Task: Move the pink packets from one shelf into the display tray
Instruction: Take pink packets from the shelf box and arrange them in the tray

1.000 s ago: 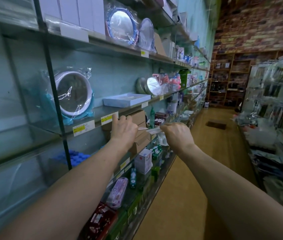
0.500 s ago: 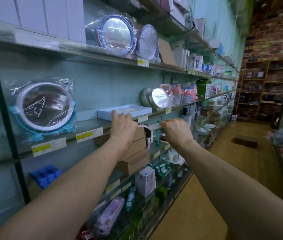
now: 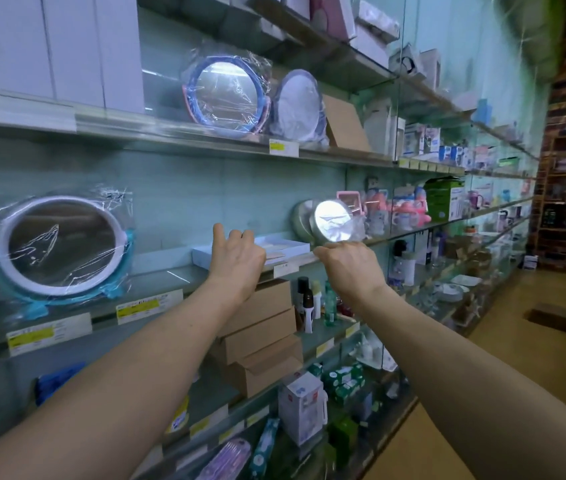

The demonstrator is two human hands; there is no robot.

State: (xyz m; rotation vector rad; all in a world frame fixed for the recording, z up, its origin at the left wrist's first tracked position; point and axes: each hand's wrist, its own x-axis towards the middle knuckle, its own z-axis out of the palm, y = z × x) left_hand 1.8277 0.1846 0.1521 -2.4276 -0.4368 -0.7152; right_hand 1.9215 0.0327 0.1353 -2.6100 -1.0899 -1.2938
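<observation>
A flat white display tray (image 3: 202,253) lies on the middle glass shelf (image 3: 170,278). Pale pink packets (image 3: 283,250) lie flat inside it, between my hands. My left hand (image 3: 236,259) hovers palm down over the tray's left half, fingers slightly apart, and hides that part. My right hand (image 3: 349,266) is at the tray's right front corner, its fingertips pinched on the end of a pale pink packet; how much of that packet rests in the tray is hidden.
Wrapped round mirrors stand left (image 3: 58,245) and right (image 3: 332,221) of the tray. Brown cartons (image 3: 261,337) are stacked on the shelf below, beside small bottles (image 3: 309,304). Small boxes fill the lower shelves. A wooden-floored aisle (image 3: 517,358) runs on the right.
Both hands have risen from the carton shelf to the middle shelf, carrying the thin packet up to the white tray. The view has swung left toward the shelving.
</observation>
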